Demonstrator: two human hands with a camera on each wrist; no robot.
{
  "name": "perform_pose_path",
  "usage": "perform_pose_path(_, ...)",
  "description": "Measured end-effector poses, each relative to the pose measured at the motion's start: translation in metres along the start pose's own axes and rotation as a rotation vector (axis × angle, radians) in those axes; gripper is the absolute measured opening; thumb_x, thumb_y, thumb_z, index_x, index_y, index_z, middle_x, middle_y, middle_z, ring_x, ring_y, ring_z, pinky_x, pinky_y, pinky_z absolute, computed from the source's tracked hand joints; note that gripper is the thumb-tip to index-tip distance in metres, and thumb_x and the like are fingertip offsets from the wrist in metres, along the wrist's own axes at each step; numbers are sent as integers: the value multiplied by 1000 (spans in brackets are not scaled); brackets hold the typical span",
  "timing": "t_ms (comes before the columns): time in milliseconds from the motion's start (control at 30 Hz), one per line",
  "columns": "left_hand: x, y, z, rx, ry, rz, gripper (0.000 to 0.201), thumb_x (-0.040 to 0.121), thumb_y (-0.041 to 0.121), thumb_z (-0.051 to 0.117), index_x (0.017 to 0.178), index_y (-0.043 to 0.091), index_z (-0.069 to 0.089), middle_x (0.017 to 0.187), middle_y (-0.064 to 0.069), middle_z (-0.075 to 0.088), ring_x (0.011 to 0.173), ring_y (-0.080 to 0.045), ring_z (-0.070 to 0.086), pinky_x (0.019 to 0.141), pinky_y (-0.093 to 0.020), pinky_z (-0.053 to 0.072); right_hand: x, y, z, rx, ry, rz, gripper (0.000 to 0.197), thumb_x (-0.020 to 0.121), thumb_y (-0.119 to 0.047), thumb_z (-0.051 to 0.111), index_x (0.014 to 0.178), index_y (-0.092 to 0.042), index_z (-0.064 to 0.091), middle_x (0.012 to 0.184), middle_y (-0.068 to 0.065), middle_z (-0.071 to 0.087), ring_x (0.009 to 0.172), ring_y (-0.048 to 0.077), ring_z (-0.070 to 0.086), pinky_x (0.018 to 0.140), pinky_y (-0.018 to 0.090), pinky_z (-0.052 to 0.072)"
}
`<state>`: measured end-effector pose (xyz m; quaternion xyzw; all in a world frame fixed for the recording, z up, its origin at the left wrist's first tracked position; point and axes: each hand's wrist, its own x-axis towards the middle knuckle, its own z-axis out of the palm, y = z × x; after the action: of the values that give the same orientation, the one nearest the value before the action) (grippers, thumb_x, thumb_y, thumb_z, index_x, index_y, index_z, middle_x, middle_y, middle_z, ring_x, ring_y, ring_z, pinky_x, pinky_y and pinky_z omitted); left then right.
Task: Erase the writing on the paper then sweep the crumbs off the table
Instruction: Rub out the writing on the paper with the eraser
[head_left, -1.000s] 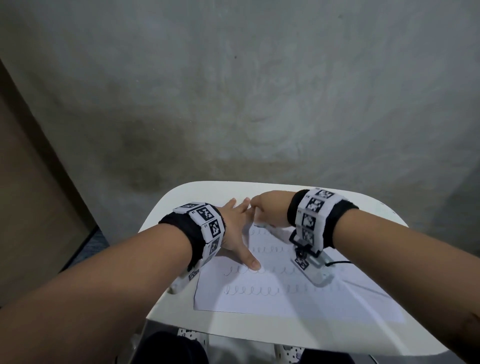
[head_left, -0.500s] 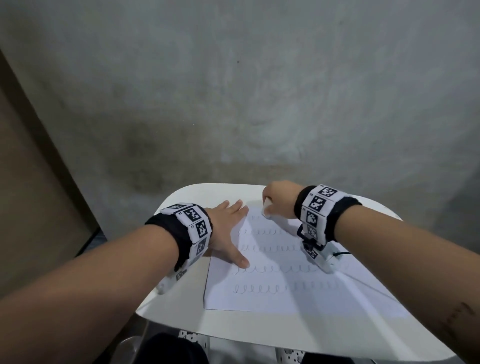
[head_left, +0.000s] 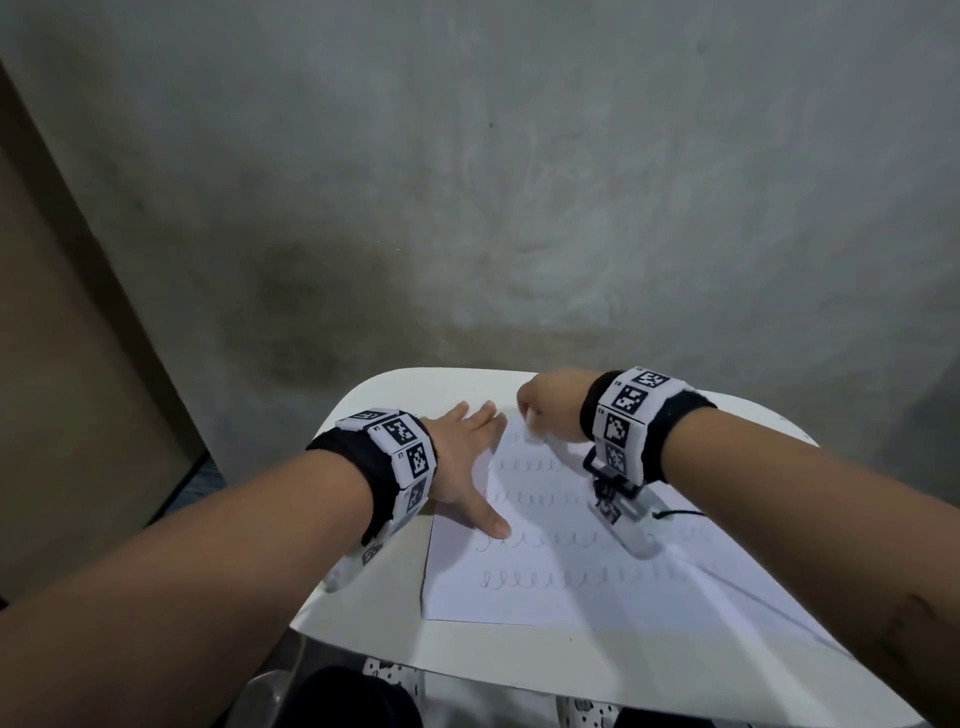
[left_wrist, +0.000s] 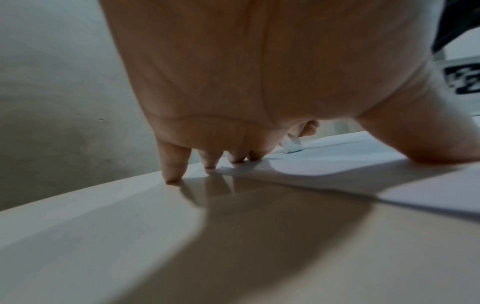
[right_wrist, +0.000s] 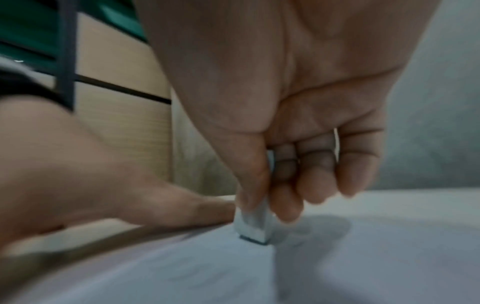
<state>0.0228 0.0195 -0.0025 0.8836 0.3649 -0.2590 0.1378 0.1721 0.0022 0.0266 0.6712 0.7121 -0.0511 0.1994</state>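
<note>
Eraser (right_wrist: 255, 223) upright (tip on paper (head_left: 545, 592)), pinched by R hand (head_left: 550, 410).

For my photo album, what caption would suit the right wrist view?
Right hand pinching a white eraser against the paper, left hand resting beside it.

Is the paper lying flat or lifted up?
Flat. The paper lies spread on the table, left hand pressing its edge.

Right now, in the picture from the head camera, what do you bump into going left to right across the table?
Left wrist band → left hand pressing on the paper → eraser → right hand pinching it → right wrist band.
</note>
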Motion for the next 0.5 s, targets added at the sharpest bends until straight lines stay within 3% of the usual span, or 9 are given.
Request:
perform_pose_path(200,0,-1,1,-3,6,-2,131,68,75,67,151,27,-23,158,10,-28,146,-18,-24,119,-55,6,1,-4,3,30,8,-10,21,88,-15,53,105,-10,65,96,1,68,88,24,61,71,29,46)
perform_pose_path(300,0,-1,1,-3,2,-3,130,69,75,66,152,25,-21,158,10,-29,146,-17,-24,119,-55,5,1,1,0,7,15,48,25,90,-14,51,110,-8,65,108,7,69,100,27,64,76,29,48)
perform_pose_path(500,-1,0,0,5,0,-3,129,70,74,66,152,25,-22,158,10,-29,146,-17,-24,119,-53,4,4,3,3,36,-17,24,27,90,-12,51,114,-7,64,110,8,70,102,27,65,75,29,47)
